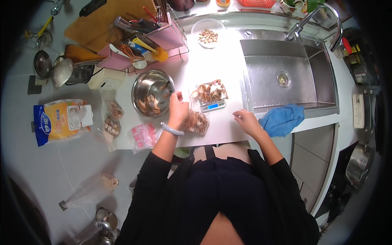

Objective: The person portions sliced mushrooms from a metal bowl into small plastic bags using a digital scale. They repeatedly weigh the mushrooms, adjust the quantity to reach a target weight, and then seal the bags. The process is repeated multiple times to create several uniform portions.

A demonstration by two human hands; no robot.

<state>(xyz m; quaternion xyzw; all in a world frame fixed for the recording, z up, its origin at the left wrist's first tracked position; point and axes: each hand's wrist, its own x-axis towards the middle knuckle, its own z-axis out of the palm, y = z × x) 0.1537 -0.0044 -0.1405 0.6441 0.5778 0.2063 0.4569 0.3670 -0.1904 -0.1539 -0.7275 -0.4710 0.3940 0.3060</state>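
My left hand [179, 108], with a pale bangle on its wrist, hovers at the right rim of a stainless steel bowl [137, 105]. Its fingers are curled, and whether they hold anything is unclear. Slices of what look like dried mushrooms [151, 104] lie in the bowl. Partly under my left forearm is a clear bag of brown dried pieces [197, 122]. A digital kitchen scale [213, 106] with a lit blue display carries a clear bag of dried mushroom slices [211, 92]. My right hand [247, 122] is above the counter, right of the scale, loosely bent and holding nothing visible.
A clear round container [209, 20] of small pieces stands at the back. Right are a steel sink [275, 67], a faucet [295, 32] and a blue cloth [281, 119]. Left are a pink-printed bag [144, 136], small food bags [112, 125] and a utensil rack [180, 33].
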